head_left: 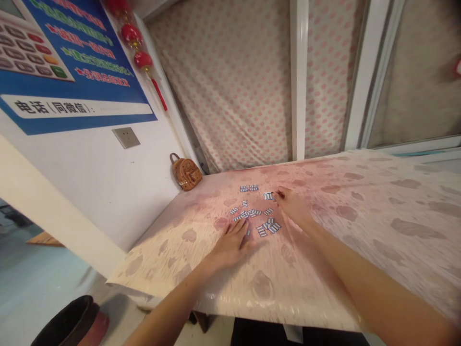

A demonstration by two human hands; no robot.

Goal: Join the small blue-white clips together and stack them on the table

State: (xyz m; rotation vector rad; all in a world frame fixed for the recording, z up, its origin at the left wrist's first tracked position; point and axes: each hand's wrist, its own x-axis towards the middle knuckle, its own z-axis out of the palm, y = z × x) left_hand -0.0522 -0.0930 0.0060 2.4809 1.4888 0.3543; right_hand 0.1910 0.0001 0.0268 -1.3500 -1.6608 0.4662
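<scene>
Glossy cream-and-pink sheeting (259,283) covered the table (360,206), its near edge catching the light, with a dark-mouthed container (68,319) standing on the floor below and to the left. Both bare forearms reached in over that edge.

Nearest on the table was the left hand (232,240), palm down, its grip flat and unclosed, fingertips touching the close side of an uneven line of small blue-and-white pieces (252,213). A jumbled cluster (268,227) of similar pieces lay just right of those fingers, at mixed angles, between the two hands. A few loose ones sat apart around the line.

Farther out, the right hand (289,204) met the right end of a short side-by-side group (268,196). Its grip was narrow, fingers bunched together; whether they pinched a piece or only touched its edge was too small to tell. That group lay directly left of the fingertips.

Beyond and left of it stood two neat blocks (249,188) of pieces, side by side, their combined long axis running across the table. The right hand was the nearer to them.

Past these, a small brown backpack (187,173) rested by the wall, and a polka-dot curtain (234,86) hung behind.
</scene>
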